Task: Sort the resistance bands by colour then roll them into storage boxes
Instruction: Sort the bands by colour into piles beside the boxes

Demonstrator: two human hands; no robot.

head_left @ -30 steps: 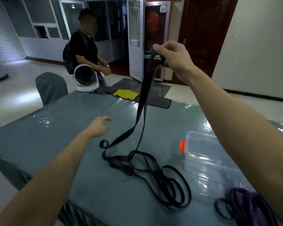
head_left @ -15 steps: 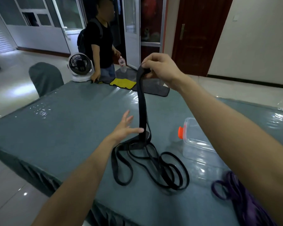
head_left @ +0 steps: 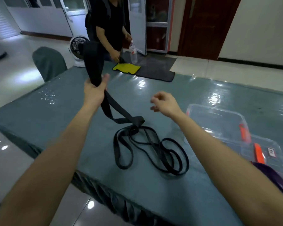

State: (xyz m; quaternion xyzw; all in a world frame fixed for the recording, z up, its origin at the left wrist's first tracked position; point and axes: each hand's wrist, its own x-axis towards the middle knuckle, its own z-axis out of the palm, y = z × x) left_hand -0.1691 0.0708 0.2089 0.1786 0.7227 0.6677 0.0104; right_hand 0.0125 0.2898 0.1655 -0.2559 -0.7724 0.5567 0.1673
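Hands first: the left hand [head_left: 95, 90] grips the wide black band [head_left: 95, 66] and lifts it up, while the right hand [head_left: 163, 102] hangs loose and empty. Thin black bands [head_left: 153, 150] lie tangled on the worktop [head_left: 55, 101] beside the clear boxes [head_left: 219, 121]. Pull gently so the loops come apart, then roll tight.

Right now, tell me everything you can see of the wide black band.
The wide black band is a flat, matte loop, rubbery by the look. The left hand is closed round it above the table. Its upper part sticks up past the fist, folded over at the top. Below, two strands slope down to a twisted end lying on the table at the heap of thin black bands. The right hand is off it.
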